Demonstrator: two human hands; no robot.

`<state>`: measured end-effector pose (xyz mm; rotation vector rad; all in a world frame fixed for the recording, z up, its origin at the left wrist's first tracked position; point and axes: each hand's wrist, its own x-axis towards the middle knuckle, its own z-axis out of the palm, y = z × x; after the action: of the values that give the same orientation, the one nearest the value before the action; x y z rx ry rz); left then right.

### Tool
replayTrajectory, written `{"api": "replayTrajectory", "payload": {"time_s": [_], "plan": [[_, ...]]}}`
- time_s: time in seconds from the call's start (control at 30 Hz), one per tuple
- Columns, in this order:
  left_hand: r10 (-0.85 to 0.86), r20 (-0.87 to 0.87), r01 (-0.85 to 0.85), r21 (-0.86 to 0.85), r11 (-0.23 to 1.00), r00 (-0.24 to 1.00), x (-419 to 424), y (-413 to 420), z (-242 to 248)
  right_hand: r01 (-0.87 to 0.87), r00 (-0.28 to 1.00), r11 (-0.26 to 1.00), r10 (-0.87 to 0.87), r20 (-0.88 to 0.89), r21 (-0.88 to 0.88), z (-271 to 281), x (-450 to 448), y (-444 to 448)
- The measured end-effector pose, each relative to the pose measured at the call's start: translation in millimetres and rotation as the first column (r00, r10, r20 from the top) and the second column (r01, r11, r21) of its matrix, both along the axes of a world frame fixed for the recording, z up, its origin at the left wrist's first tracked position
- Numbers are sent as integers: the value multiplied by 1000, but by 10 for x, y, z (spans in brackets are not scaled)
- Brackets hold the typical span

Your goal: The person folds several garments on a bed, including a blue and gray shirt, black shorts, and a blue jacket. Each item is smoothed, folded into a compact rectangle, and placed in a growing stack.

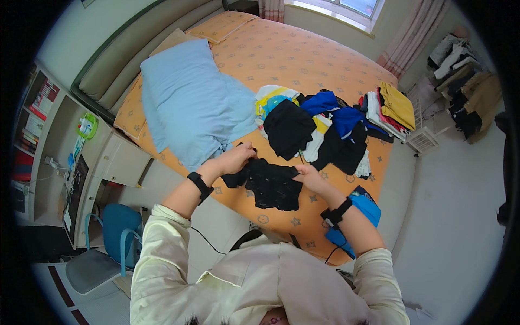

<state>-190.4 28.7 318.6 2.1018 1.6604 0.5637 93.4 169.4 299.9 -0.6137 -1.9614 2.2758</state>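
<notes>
A small black garment (275, 187) with pale specks hangs stretched between both my hands, above the near part of the bed. My left hand (240, 156) grips its upper left edge, and a dark fold of cloth droops below that wrist. With thumb and fingers, my right hand (310, 178) pinches the upper right corner. Just beyond lies a heap of loose clothes: a bundled black garment (290, 128), a blue garment (345, 118) and white-and-yellow pieces. A bright blue garment (365, 209) rests by my right forearm, partly hidden behind it.
The bed has an orange patterned sheet (300, 61). A light blue quilt (187, 97) spreads at the left, and a stack of folded clothes (392, 109) stands at the right edge. A blue chair (118, 227) and a desk with shelves (57, 122) are at the left; clothes hang on a rack (463, 85).
</notes>
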Motion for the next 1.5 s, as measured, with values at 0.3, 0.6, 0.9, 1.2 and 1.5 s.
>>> {"api": "replayTrajectory", "payload": {"time_s": [0.3, 0.6, 0.9, 1.2, 1.5], "plan": [[281, -134, -238, 270, 933, 950, -986, -36, -579, 274, 959, 561, -99, -266, 781, -640, -1151, -165], [94, -367, -99, 6, 995, 926, -1431, -722, -2448, -438, 898, 530, 232, 373, 726, -2276, -1517, -758], [532, -223, -538, 38, 842, 817, -936, -643, -2956, -22, 992, 471, 117, -37, 882, -2530, -2453, -400], [270, -604, -598, -444, 667, 750, -578, -383, -3555, -485, 864, 310, 22, 504, 818, -3547, -2511, -2], [263, -557, -576, -514, 636, 788, -711, -250, -3194, 162, 969, 356, -235, -80, 920, -2530, -2365, 864]]}}
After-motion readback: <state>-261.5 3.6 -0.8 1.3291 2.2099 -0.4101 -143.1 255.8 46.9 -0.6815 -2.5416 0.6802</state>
